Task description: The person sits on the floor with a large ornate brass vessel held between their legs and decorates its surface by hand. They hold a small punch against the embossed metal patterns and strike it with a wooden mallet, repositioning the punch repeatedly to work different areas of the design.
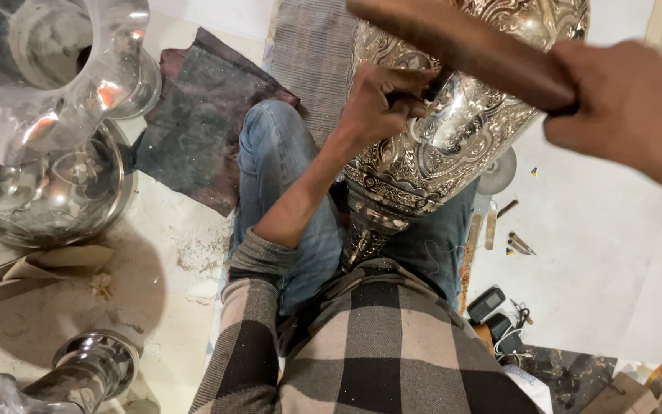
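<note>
A large silver vase with embossed ornament lies tilted across my lap, its narrow foot toward my body. My left hand is closed around a small dark chisel, whose tip rests against the vase's side. My right hand grips a brown wooden mallet handle, raised above the vase. I wear blue jeans and a checked sleeve.
Shiny metal bowls and vessels stand on the floor at the left, another at the bottom left. A dark cloth lies under my knee. Small chisels, scissors and dark gadgets lie at the right.
</note>
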The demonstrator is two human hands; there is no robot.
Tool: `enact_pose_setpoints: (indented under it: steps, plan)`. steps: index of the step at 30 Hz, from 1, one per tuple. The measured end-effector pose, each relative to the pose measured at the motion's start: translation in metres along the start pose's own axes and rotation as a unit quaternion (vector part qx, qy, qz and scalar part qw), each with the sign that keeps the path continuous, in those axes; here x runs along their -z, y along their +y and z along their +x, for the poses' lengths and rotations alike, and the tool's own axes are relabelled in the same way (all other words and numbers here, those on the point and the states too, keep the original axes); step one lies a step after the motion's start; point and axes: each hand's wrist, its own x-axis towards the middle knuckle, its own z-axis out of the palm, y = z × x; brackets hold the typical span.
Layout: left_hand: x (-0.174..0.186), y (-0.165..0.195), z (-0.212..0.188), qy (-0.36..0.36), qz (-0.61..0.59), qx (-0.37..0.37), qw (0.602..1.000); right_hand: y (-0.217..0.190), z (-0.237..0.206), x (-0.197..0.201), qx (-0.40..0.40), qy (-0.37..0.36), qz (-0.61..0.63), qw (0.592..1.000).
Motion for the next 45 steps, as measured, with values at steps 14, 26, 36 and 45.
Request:
enact_pose_setpoints:
  steps: [14, 26, 36, 45]
  plan:
    - [-0.015, -0.001, -0.022, 0.106, -0.005, -0.032, 0.994, -0.025, 0.022, 0.016, 0.096, 0.041, 0.066, 0.992]
    - [-0.006, 0.012, -0.012, 0.054, -0.019, -0.006, 0.998, -0.018, 0.01, 0.013, 0.012, 0.002, -0.141, 0.99]
    - [-0.003, 0.009, -0.009, 0.021, 0.018, -0.027, 0.999, -0.011, 0.009, 0.009, 0.008, 0.035, -0.029, 0.999]
    - [-0.008, 0.004, -0.013, 0.072, 0.066, -0.004, 0.995, -0.026, 0.02, 0.013, -0.01, -0.048, -0.202, 0.978]
